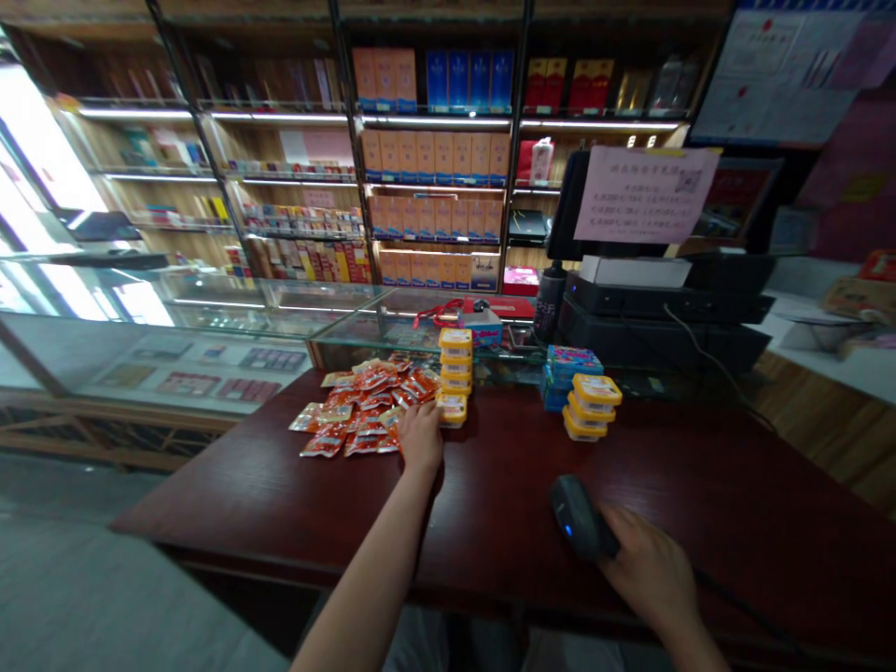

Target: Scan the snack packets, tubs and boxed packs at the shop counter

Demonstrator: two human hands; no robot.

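My right hand [648,560] is wrapped round the handle of a black barcode scanner [575,523] with a blue light, low over the table's right half. Farther forward, my left hand [421,437] is between a heap of orange-red snack packets [374,397] and a yellow-lidded tub [452,409]. It is right beside the tub, but whether its fingers grip anything is hidden. Behind that tub rises a stack of similar tubs [456,359]. Right of centre stands another stack of three tubs [588,411], in front of blue boxes [560,373].
The dark red table [483,523] meets a glass display counter [350,322]. At the right back are a monitor [570,210] with a paper notice [640,196] and a black cash drawer [651,331]. Shelves of boxed goods [434,159] line the wall. The scanner's cable [746,607] trails right.
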